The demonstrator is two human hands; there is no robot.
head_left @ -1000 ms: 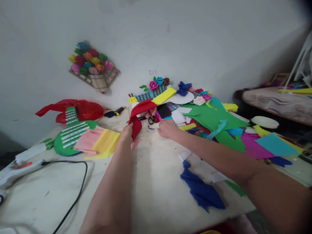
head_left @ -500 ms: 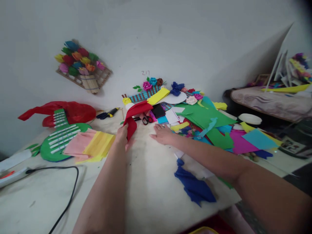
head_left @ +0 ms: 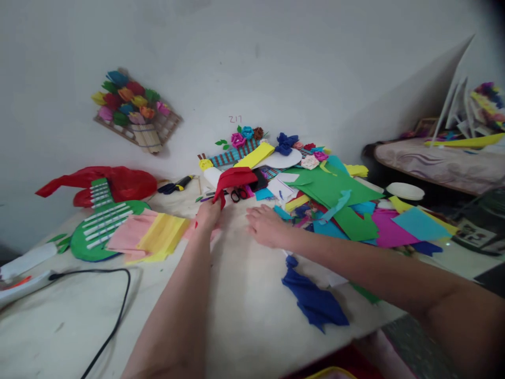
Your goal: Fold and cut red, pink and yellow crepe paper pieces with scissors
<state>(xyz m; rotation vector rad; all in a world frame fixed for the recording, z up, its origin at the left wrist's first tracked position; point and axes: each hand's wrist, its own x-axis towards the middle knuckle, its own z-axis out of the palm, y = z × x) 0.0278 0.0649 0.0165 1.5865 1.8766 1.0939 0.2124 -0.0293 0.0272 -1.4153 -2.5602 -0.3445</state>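
Note:
My left hand (head_left: 208,215) is closed on the lower end of a strip of red crepe paper (head_left: 236,178), which bends up and away over the table toward the back. Lying on the tabletop (head_left: 240,284) to its right, my right hand (head_left: 266,225) holds nothing, its fingers stretched out. Black-handled scissors (head_left: 239,195) lie just past both hands, partly under the red paper. A twisted piece of blue crepe paper (head_left: 313,295) rests nearer to me, below my right forearm.
Green sheets (head_left: 315,184) and coloured scraps heap up on the right. At left are a green guitar-shaped craft (head_left: 92,231), pink and yellow crepe paper (head_left: 163,234), a utility knife (head_left: 184,182) and a black cable (head_left: 122,305). Paper flowers (head_left: 246,134) stand by the wall.
My left hand has shifted slightly right, and the red paper has swung right and lower, covering part of the black item behind. My right hand has drawn slightly nearer to me.

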